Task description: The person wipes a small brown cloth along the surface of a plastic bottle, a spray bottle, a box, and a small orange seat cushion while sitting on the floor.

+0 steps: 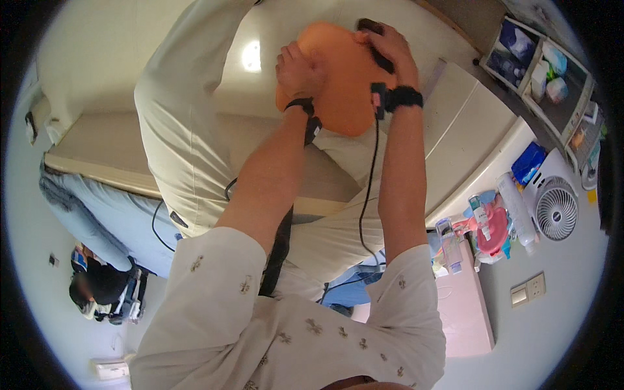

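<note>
A flat orange piece with rounded, lobed edges (343,92) lies before me, above my lap. My left hand (300,70) is on its left part, fingers bent near the edge; blur hides whether they grip it. At the upper right edge of the orange piece, my right hand (392,48) holds a dark oblong object (382,57), possibly a brush, with the thumb over the orange surface. Both wrists wear black straps; a black device (378,101) with a cable sits at the right wrist.
A wheeled cart (560,117) with packages stands at the upper right. Below it are a white fan (556,208), a pink basin (492,231) and bottles. A beige bed frame (112,158) runs behind my legs. A black cable (363,204) hangs between my arms. Another person (97,287) is far left.
</note>
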Demonstrator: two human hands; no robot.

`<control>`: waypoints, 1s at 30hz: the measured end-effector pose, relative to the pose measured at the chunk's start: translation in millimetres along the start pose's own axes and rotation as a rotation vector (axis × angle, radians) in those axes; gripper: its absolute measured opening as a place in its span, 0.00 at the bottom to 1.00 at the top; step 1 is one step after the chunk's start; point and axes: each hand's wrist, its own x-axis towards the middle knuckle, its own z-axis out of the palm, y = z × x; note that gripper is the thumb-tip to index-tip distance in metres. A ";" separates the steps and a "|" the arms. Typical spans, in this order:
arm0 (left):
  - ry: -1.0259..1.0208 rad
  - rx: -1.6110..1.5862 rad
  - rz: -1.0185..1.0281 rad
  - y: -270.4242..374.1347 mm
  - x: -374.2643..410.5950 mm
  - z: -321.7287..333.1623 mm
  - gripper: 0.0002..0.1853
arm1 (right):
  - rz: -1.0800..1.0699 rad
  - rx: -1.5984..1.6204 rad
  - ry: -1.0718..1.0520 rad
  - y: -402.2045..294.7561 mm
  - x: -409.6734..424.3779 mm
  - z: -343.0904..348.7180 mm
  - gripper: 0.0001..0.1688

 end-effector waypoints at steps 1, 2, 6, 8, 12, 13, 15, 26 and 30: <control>-0.050 -0.014 -0.002 -1.3 1.8 -1.4 0.28 | -0.048 -0.007 -0.065 -6.9 15.0 7.2 0.34; -0.050 -0.006 -0.027 -2.0 1.4 -2.4 0.29 | -0.104 0.018 -0.089 -15.8 21.5 11.0 0.33; 0.027 0.017 0.021 -4.6 -1.4 7.1 0.24 | -0.123 0.120 -0.212 -20.1 44.5 16.3 0.30; 0.081 0.030 0.057 -2.6 -4.6 8.6 0.21 | -0.100 0.283 -0.184 -5.1 45.7 24.8 0.29; 0.111 0.007 0.077 -1.2 -2.3 9.0 0.21 | 0.016 0.151 -0.181 38.8 49.9 19.7 0.31; 0.118 0.002 0.084 -3.0 -2.3 8.2 0.21 | 0.066 0.150 -0.191 55.4 48.9 15.3 0.32; 0.075 -0.015 0.105 -1.7 0.0 5.3 0.22 | 0.198 0.109 -0.143 83.7 46.1 14.1 0.34; 0.027 0.022 0.033 -1.8 -8.0 5.4 0.25 | -0.211 0.927 -0.213 34.2 -8.7 -3.3 0.33; -0.025 -0.021 0.027 5.3 -5.2 2.1 0.27 | -0.001 0.203 -0.095 9.2 47.8 41.4 0.34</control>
